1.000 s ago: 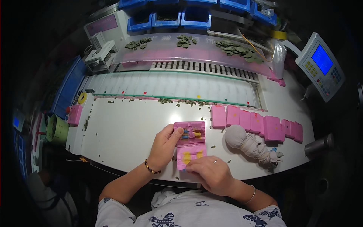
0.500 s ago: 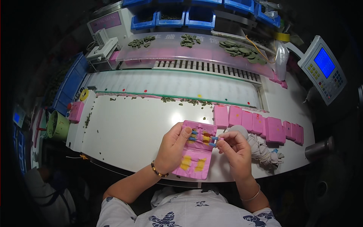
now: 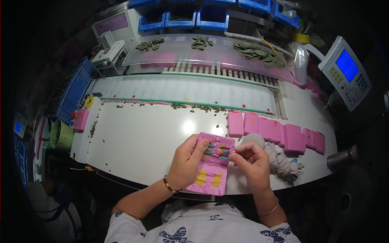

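My left hand (image 3: 189, 162) grips an opened pink rubber mould (image 3: 206, 168) by its left side, thumb pressed over the upper half. That upper half has blue pins (image 3: 224, 154) and dark reddish bits in its hollows. The lower half (image 3: 217, 188) hangs unfolded toward me, with two yellow-stained hollows. At the mould's right edge my right hand (image 3: 252, 161) is closed in a pinch, thumb and forefinger on a small pink piece (image 3: 232, 152) by the blue pins. The fingertips partly hide that piece.
A row of closed pink blocks (image 3: 295, 138) stands at the right, behind a bundle of whitish cloth (image 3: 279, 161). Beyond the table runs a white belt (image 3: 162, 89) with coloured dots. Green flat pieces (image 3: 259, 52) lie on a clear shelf. A keypad screen (image 3: 346, 73) stands far right.
My right hand has brought the small pink piece leftward against the mould, and the blue pins sit further in. The mould has shifted slightly toward me. The belt's dots have moved left.
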The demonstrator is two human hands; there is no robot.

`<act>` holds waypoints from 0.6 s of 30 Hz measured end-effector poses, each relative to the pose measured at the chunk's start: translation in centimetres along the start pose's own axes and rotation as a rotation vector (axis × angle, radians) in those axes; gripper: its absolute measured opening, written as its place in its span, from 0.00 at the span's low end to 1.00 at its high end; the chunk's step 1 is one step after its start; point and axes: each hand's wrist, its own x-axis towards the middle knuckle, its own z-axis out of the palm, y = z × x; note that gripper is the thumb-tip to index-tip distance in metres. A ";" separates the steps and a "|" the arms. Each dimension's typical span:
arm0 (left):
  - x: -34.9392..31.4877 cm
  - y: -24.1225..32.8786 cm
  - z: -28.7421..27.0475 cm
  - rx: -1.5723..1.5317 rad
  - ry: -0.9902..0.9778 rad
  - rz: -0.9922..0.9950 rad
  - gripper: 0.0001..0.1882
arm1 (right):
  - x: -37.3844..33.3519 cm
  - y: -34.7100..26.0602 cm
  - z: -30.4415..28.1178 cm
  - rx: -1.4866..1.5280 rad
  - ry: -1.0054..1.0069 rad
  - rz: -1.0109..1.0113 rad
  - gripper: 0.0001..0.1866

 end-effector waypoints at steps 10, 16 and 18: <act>-0.5 0.8 0.6 0.099 0.018 0.027 0.14 | 0.0 1.9 1.0 0.067 0.087 -0.070 0.10; -0.6 0.3 1.2 -0.049 0.020 0.045 0.14 | -0.2 2.1 0.8 -0.069 -0.074 -0.062 0.09; -0.8 0.3 1.3 -0.044 0.001 0.005 0.15 | -0.2 2.2 1.2 -0.010 -0.058 -0.055 0.09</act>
